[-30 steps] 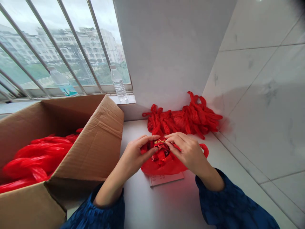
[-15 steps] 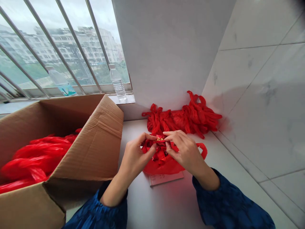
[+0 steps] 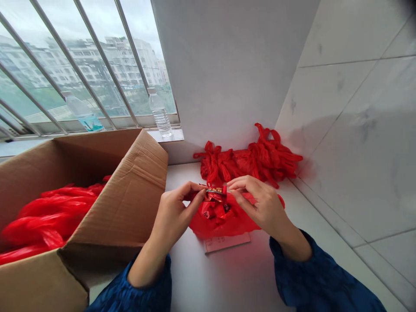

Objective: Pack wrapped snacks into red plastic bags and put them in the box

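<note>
My left hand [image 3: 182,203] pinches one end of a red-wrapped candy [image 3: 215,191] with gold lettering, between thumb and forefinger. Close by the candy's other end, my right hand [image 3: 255,197] has its thumb and fingers drawn together; whatever they hold is too small to make out. Below both hands lies an opened red plastic bag [image 3: 211,229] with several red-wrapped pieces [image 3: 208,211] inside it. Part of the bag is hidden behind my right hand. A pinkish printed card or flat box [image 3: 227,243] sticks out from under the bag's near side.
To the left stands an open cardboard box [image 3: 130,190] with red plastic bags [image 3: 55,216] in it. Tied red bags [image 3: 247,160] lie along the wall. Two plastic bottles, one clear [image 3: 160,113] and one blue-labelled [image 3: 85,113], stand by the barred window. A tiled wall [image 3: 360,130] bounds the right side.
My hands have moved apart, the left one leftward and the right one slightly rightward. More of the candy's wrapper and the pieces inside the bag now show between them.
</note>
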Action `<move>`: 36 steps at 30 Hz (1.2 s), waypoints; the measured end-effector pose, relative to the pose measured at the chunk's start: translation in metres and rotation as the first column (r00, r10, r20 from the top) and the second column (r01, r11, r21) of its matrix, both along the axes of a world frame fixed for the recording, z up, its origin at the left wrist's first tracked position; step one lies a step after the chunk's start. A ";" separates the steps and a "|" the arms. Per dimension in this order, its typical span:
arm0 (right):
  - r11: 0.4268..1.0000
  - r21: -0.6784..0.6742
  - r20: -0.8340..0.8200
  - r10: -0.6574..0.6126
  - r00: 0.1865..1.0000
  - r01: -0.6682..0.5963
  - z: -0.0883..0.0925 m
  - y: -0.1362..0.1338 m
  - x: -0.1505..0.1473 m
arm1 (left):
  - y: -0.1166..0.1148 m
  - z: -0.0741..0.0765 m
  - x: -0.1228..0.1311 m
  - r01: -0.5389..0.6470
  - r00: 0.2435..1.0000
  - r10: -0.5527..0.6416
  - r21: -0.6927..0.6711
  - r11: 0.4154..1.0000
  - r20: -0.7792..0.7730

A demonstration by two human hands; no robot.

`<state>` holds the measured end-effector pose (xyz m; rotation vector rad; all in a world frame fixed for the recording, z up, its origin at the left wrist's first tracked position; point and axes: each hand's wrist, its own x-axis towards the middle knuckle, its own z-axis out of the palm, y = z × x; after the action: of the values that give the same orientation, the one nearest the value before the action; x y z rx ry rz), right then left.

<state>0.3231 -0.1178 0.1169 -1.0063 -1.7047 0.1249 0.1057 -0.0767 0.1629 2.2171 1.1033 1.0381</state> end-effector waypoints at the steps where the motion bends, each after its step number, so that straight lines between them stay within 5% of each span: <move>1: 1.000 -0.024 -0.033 0.012 0.999 -0.013 0.001 -0.001 -0.001 | -0.001 0.000 0.001 -0.001 1.000 0.001 0.019 1.000 -0.008; 5: 0.994 -0.105 -0.055 0.033 0.998 -0.038 0.000 0.001 -0.005 | -0.004 -0.002 0.006 0.020 0.999 -0.017 0.065 0.998 -0.035; 14: 0.999 0.040 0.029 0.014 0.999 -0.015 -0.002 0.004 -0.004 | -0.006 0.000 0.002 0.084 0.995 -0.082 0.031 0.996 -0.056; 24: 0.996 0.077 0.028 0.046 0.999 -0.048 -0.001 0.002 -0.004 | -0.011 0.012 -0.001 0.131 0.987 -0.128 0.021 0.991 -0.096; 36: 0.991 0.129 0.009 0.019 1.000 -0.020 0.001 0.000 -0.005 | -0.006 0.008 -0.003 0.181 0.979 -0.182 -0.019 0.983 -0.087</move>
<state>0.3179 -0.1173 0.1184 -0.8956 -1.7069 0.0232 0.1027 -0.0828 0.1705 2.3250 0.9184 0.8627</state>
